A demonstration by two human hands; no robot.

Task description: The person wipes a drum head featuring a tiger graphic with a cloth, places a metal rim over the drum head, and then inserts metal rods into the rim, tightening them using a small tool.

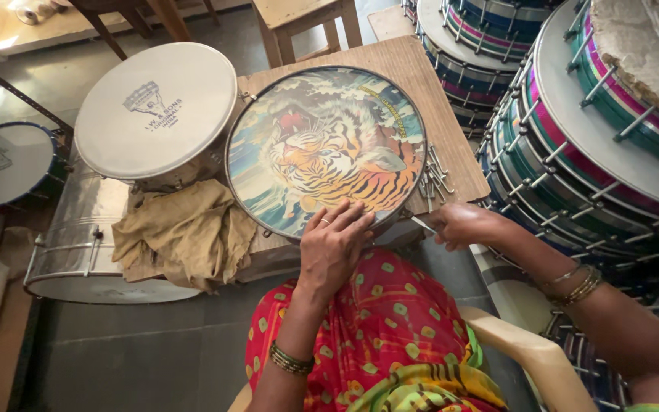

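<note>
Hands on the job: left hand point(335, 243) flat, fingers spread, pressing the tiger-painted drumhead point(326, 150), right hand point(459, 225) pinching a metal hook point(423, 223) at its near rim, which looks like fitting, so seating it needs a steady head.

The round drum point(326, 149) with a bright orange tiger painted on its skin lies flat on the wooden board point(406, 65), near its front edge, and a thin metal rod point(422, 223) touches its front rim.

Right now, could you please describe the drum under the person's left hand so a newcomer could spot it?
On the wooden board lies a round drum; the left hand rests on its near edge. Its head bears a painted tiger, whereas the neighbouring drum is plain white.
</note>
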